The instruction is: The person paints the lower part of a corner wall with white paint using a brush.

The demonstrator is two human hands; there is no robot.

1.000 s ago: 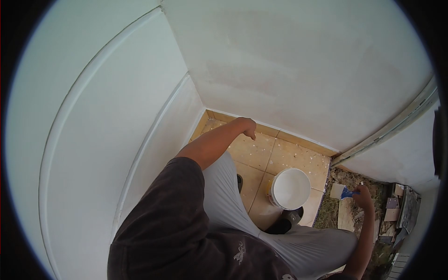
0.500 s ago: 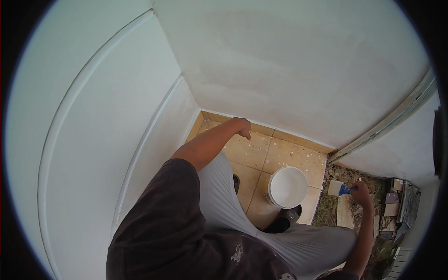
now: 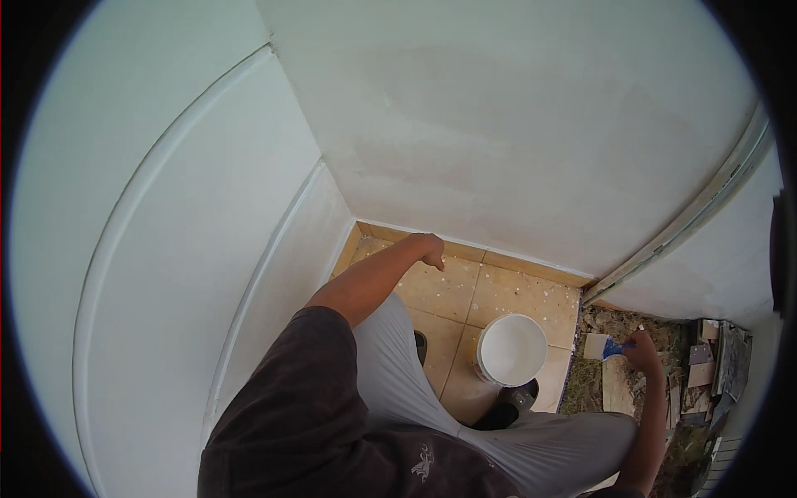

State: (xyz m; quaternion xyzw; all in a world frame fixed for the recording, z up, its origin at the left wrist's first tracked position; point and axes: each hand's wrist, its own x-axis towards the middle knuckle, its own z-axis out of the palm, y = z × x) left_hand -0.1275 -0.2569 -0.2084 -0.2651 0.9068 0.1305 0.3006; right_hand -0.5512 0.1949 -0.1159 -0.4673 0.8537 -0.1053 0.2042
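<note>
My right hand (image 3: 642, 353) is closed round the blue handle of a paintbrush (image 3: 599, 347), out past the tile edge on the right. The brush's broad, pale end points left toward a white bucket (image 3: 512, 350). That bucket stands on the tiled floor by my right foot, its inside pale. Beyond my left knee hangs my left hand (image 3: 427, 250), wrist bent and fingers drooping loosely, with nothing seen in it. It overlaps the floor near the base of the wall in this view.
Pale walls (image 3: 498, 133) meet in a corner ahead, with a raised moulding (image 3: 137, 195) on the left one. White specks dot the beige tiles (image 3: 440, 286). To the right lie bare ground and stacked tile pieces (image 3: 701, 365). A narrow frame strip (image 3: 681, 232) edges the right wall.
The view has tilted slightly upward, so the floor, bucket and hands sit lower in the picture. Both hands keep nearly the same pose, the right still gripping the paintbrush.
</note>
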